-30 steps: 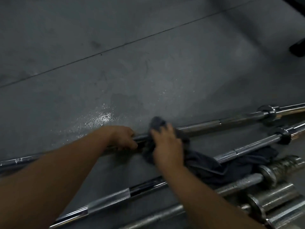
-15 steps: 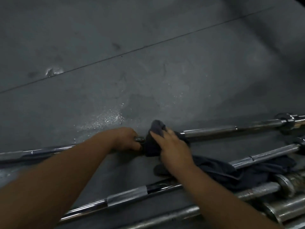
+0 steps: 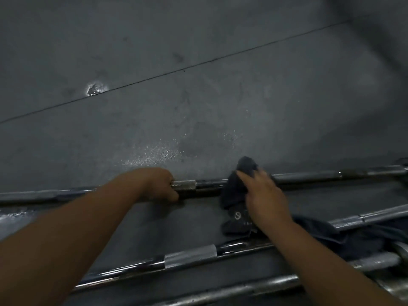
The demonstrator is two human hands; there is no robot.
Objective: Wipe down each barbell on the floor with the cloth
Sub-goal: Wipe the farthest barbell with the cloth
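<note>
Clasping a chrome barbell (image 3: 309,176) at its knurled band, left grip (image 3: 160,184) curled round, right grip (image 3: 265,196) spread flat, pressing crumpled dark cloth (image 3: 231,193) onto it

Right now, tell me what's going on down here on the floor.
A person is cleaning barbells. The left hand grips the far barbell at its knurled section. The right hand presses a dark cloth over the same bar, just to the right. A second barbell and a third barbell lie nearer on the floor, and the cloth's loose end lies among them.
</note>
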